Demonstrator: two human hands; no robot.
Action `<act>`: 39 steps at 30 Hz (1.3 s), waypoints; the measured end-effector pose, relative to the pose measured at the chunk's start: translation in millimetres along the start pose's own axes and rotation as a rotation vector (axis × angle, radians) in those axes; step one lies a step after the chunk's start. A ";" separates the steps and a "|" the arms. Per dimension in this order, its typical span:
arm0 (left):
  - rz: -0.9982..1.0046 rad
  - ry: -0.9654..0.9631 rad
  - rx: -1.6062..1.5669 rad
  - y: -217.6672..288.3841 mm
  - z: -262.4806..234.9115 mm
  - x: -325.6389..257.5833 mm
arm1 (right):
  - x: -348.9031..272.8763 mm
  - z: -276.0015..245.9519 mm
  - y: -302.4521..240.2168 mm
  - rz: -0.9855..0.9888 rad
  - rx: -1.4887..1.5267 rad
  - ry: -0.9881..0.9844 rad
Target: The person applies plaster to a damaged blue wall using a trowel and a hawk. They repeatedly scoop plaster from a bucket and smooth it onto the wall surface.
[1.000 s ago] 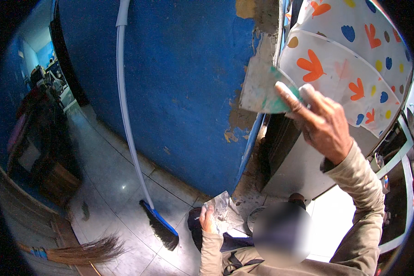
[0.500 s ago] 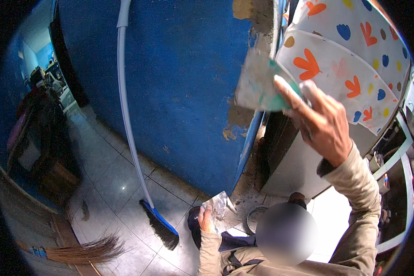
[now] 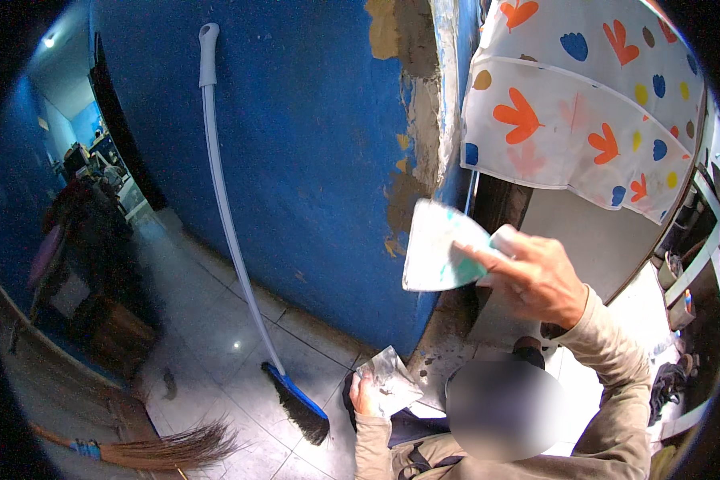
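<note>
My right hand (image 3: 536,276) grips a green and white putty spreader (image 3: 444,248), its broad blade pointing left in front of the blue wall's corner. Bare plaster (image 3: 420,120) and grey-brown patches run down that corner above the blade. Low down near my knee, my left hand (image 3: 365,394) is closed on the edge of a flat, pale plate smeared with grey paste (image 3: 392,382). The plate's underside and the fingers beneath it are hidden.
A broom with a long pale handle (image 3: 230,216) leans against the blue wall (image 3: 312,200). A straw broom (image 3: 152,448) lies at lower left. The patterned cloth (image 3: 568,104) hangs at right, beside a white rack (image 3: 700,280). Pale tiles (image 3: 216,376) cover the floor.
My right hand has come down with the spreader, away from the upper corner, baring the plaster there. The view has shifted, showing the broom handle's top. My left hand still holds the plate.
</note>
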State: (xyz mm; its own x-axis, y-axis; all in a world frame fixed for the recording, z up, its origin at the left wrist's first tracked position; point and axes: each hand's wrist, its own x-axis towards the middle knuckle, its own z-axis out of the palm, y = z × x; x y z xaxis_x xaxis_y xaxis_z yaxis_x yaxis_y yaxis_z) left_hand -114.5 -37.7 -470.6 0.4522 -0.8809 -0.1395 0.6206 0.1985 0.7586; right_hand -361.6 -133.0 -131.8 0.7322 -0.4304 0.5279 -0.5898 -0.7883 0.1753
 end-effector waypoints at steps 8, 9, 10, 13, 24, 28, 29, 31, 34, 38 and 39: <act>-0.053 -0.023 -0.003 9.0 11.0 -7.5 | 39.0 5.8 64.3 -0.078 0.056 0.495; -0.063 -0.030 -0.010 9.5 12.7 -8.2 | 43.0 6.1 67.0 -0.072 0.056 0.490; -0.080 -0.024 -0.006 11.4 14.4 -8.7 | 46.1 7.2 69.5 -0.066 0.056 0.484; -0.066 -0.022 0.051 13.2 13.5 -12.4 | 42.9 21.4 77.6 -0.013 0.081 0.459; 0.013 -0.032 0.389 18.7 11.1 -14.4 | 9.9 30.1 74.9 0.089 0.293 0.370; 0.344 -0.157 0.930 16.0 12.5 -13.3 | 30.5 30.2 83.6 0.096 0.270 0.374; 0.344 -0.163 0.926 15.7 15.3 -14.3 | 25.7 34.7 85.0 0.105 0.309 0.366; -0.117 0.023 0.159 23.5 40.5 -22.0 | 16.0 49.2 86.3 0.104 0.395 0.355; -0.125 0.046 0.128 23.5 30.8 -22.4 | -10.1 59.2 82.8 0.215 0.382 0.206; 0.178 -0.032 0.759 27.0 29.9 -27.0 | -19.2 59.0 80.0 0.276 0.511 0.194; 0.277 -0.078 0.996 31.7 33.6 -30.0 | -15.0 62.6 79.8 0.248 0.534 0.283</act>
State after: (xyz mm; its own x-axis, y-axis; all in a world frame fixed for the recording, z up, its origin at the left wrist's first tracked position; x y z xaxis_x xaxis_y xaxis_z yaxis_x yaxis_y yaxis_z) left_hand -129.9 -19.5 -421.0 0.4333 -0.8911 0.1351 -0.3261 -0.0153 0.9452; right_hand -398.4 -217.0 -177.8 0.4356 -0.5524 0.7107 -0.4260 -0.8220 -0.3778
